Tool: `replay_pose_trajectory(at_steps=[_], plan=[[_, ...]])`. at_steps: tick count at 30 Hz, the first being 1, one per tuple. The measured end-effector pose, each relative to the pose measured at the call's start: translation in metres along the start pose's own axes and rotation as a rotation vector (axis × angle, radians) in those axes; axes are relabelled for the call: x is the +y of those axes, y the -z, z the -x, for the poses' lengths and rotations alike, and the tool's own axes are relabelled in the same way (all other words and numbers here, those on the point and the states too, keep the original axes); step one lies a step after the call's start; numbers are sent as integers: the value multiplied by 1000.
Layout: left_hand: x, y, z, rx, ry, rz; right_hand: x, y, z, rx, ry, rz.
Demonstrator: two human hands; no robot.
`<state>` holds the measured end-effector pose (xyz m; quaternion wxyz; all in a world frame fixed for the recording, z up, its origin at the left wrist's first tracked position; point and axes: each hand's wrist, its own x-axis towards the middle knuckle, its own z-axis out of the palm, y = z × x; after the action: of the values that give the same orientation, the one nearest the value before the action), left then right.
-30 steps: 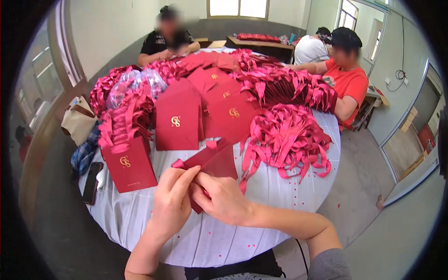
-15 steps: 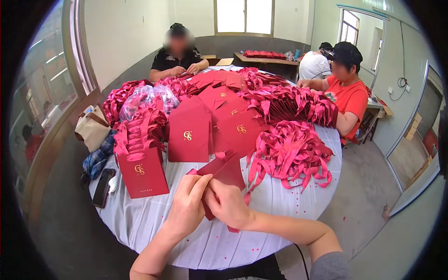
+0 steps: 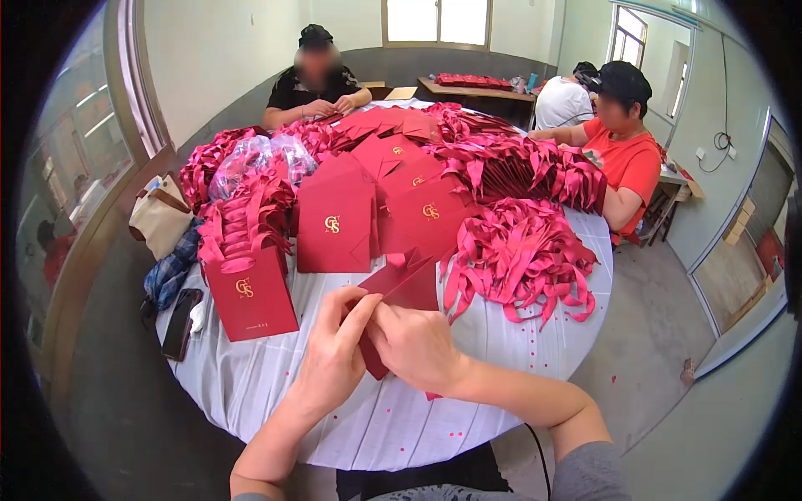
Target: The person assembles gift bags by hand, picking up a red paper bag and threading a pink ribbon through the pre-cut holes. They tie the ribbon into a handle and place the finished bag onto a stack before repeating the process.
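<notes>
1. Evidently, the work is partway along. Red paper bags with ribbons showing stand in a packed row (image 3: 251, 296) by the tabletop's left edge, and a longer packed row (image 3: 510, 171) runs near its right edge; I judge these done.

2. A loose heap of ribbons (image 3: 522, 259) lies toward the right edge of the tabletop (image 3: 501, 367). The overlapping bags (image 3: 336, 225) around the middle show no ribbons on their visible faces, so they look like what is left (their hidden sides could say otherwise).

3. One red bag (image 3: 413, 288) is in hand, left of the ribbon heap and in from the near edge. It seems partly done: a short ribbon loop (image 3: 399, 261) shows at its far end.

4. The left hand (image 3: 332, 351) pinches the bag's near side between thumb and forefinger. The right hand (image 3: 422, 346) has curled fingers closed on it just beside that pinch; its fingertips are mostly hidden.

5. The bag reaches beyond the fingers toward the far edge, with a lower part showing between the hands.
</notes>
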<state>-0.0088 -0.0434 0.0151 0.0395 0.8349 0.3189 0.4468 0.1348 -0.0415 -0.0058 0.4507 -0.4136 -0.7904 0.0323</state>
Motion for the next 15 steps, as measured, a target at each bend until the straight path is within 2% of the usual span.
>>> replay_pose_trajectory(at_steps=[2,3,5,6,10,15], plan=[[1,0,1,-11,33,17,0,4,0,45,70,195],[-1,-1,2,11,11,-10,-1,7,-3,42,66,194],[-4,-1,2,34,-37,-45,-4,16,-13,253,136,303],[-4,0,1,32,-33,-44,-3,19,-16,277,175,348],[-2,-1,-1,81,-22,29,8,22,-21,114,190,256],[-5,-3,4,87,-41,32,7,24,-22,54,277,250]])
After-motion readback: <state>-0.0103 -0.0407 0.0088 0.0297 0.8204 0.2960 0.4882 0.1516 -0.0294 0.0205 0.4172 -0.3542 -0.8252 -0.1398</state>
